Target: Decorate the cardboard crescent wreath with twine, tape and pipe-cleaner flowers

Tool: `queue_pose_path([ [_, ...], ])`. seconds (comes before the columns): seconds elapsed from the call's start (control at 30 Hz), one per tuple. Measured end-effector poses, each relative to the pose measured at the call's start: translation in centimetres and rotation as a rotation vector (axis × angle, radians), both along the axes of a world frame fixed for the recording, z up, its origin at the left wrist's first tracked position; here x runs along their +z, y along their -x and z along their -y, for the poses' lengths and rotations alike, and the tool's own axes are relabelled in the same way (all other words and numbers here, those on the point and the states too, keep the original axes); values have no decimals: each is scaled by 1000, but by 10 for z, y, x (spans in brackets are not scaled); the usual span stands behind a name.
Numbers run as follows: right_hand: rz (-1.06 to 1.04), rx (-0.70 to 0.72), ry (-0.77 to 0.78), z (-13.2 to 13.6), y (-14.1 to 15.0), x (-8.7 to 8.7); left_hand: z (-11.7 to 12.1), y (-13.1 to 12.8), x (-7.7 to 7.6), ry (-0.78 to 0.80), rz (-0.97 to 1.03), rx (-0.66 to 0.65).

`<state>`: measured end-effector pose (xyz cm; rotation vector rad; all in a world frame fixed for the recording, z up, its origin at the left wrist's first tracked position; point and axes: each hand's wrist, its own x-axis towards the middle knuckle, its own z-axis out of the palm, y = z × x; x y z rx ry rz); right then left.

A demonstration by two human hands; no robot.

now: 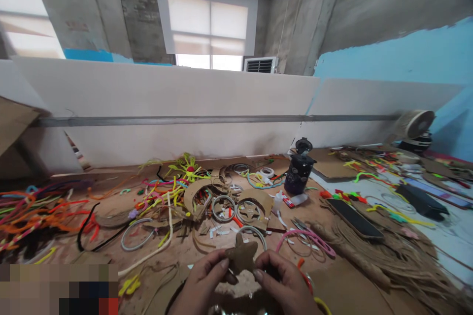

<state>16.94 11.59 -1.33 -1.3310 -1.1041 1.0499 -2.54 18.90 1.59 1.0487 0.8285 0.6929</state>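
Observation:
A brown cardboard star (243, 254) is held up between my two hands at the bottom middle of the head view. My left hand (207, 278) pinches its left side between thumb and fingers. On the opposite side, the thumb and fingers of my right hand (280, 280) close on the star's lower right edge. Just behind it lies a silvery ring (261, 237), partly hidden by the star. Farther back are another ring (223, 196) and a curved cardboard offcut (268, 197). A pink fuzzy loop (325, 247) rests beyond my right hand.
Pipe cleaners (40, 221) in many colours crowd the left. A dark lidded bottle (297, 174) stands at the back, with a small white bottle (277, 203) nearer. A phone (356, 219) lies on coiled cardboard strips (354, 256) at right. A fan (416, 124) stands far right.

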Motion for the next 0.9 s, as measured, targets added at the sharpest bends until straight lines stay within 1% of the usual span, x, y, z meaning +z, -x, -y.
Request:
queue_pose_path([
  [0.1,-18,-26,-3,-1,5,5,0,-3,-1,5,-4,0],
  [0.2,-10,-38,16,-1,10,13,1,-6,-3,3,-12,31],
  [0.3,13,-28,8,0,14,20,1,-6,-5,-15,7,99],
  [0.4,19,-18,3,0,15,22,-2,-6,-4,-15,5,181],
  [0.5,10,-66,-28,0,7,23,-3,-4,2,17,7,234],
  [0.63,-13,-205,-106,10,-18,25,-2,-2,16,113,36,285],
  [0.7,80,-269,-111,23,-34,27,-2,-2,22,160,45,306],
  [0.77,252,-249,-79,39,-47,30,-2,-2,25,188,51,304],
  [0.83,417,-145,-48,55,-55,32,-2,-2,25,198,59,310],
  [0.9,526,-34,-26,68,-59,33,-3,-2,23,209,65,325],
])
